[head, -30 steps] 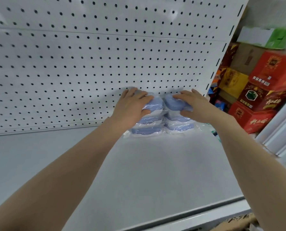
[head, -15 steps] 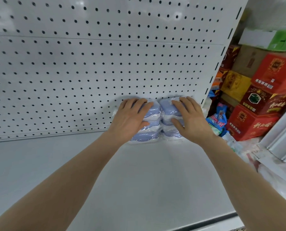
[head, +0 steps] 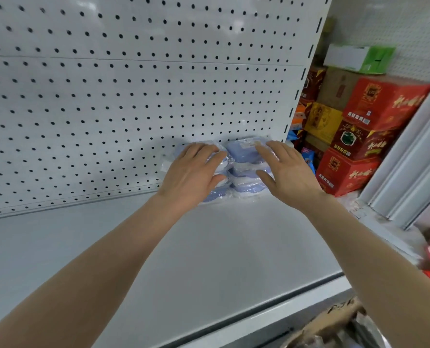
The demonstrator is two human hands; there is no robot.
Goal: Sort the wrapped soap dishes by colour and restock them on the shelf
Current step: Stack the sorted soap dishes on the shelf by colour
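Two stacks of blue soap dishes in clear wrap stand side by side at the back right of the white shelf (head: 209, 252), against the pegboard. My left hand (head: 194, 172) lies flat over the left stack (head: 215, 195), fingers draped on its top and not gripping. My right hand (head: 288, 169) has its fingers spread over the right side of the right stack (head: 244, 153); whether it touches the wrap is unclear. The top dish of the right stack shows a small label.
The white pegboard back wall (head: 133, 96) rises behind the shelf. Red and yellow cartons (head: 347, 169) are piled to the right past the shelf upright. A brown cardboard box (head: 334, 327) sits below the shelf's front edge at lower right.
My right hand has eased back and spread its fingers, uncovering the top of the right stack. My left hand stays on the left stack. The view has shifted slightly.
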